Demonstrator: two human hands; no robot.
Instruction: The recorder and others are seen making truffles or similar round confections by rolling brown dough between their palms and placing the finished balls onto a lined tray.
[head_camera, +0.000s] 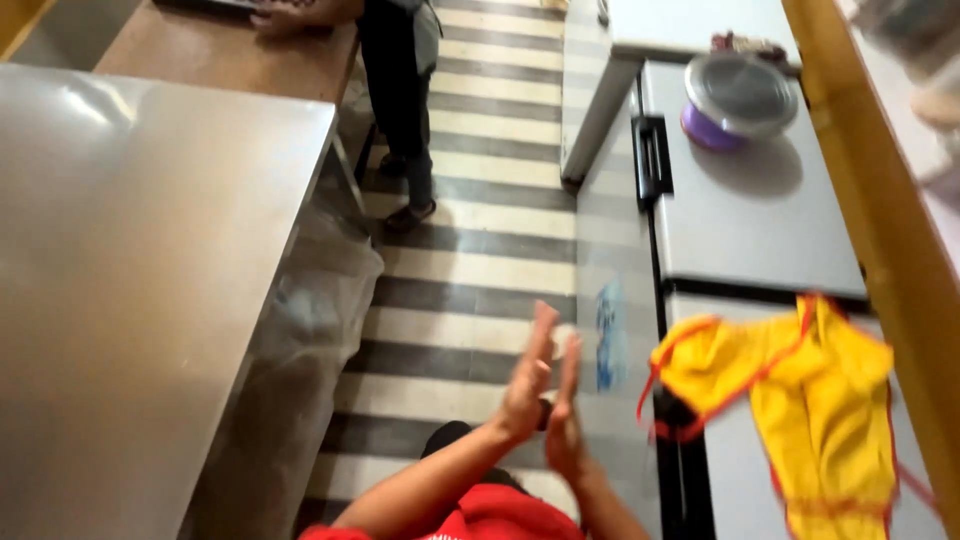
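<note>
My left hand (527, 375) and my right hand (567, 415) are pressed together palm to palm in front of my chest, fingers stretched out and pointing away from me. Neither hand holds anything. They hover over the striped floor (480, 270), just left of a white chest freezer (760, 230). A yellow cloth with red edging (810, 400) lies draped on the freezer lid, a short way right of my right hand.
A steel table (130, 280) fills the left side, with plastic sheeting (300, 330) hanging by its edge. Another person (400, 90) stands at the far end by a brown counter (210, 50). A purple container with a steel lid (738, 98) sits on the freezer.
</note>
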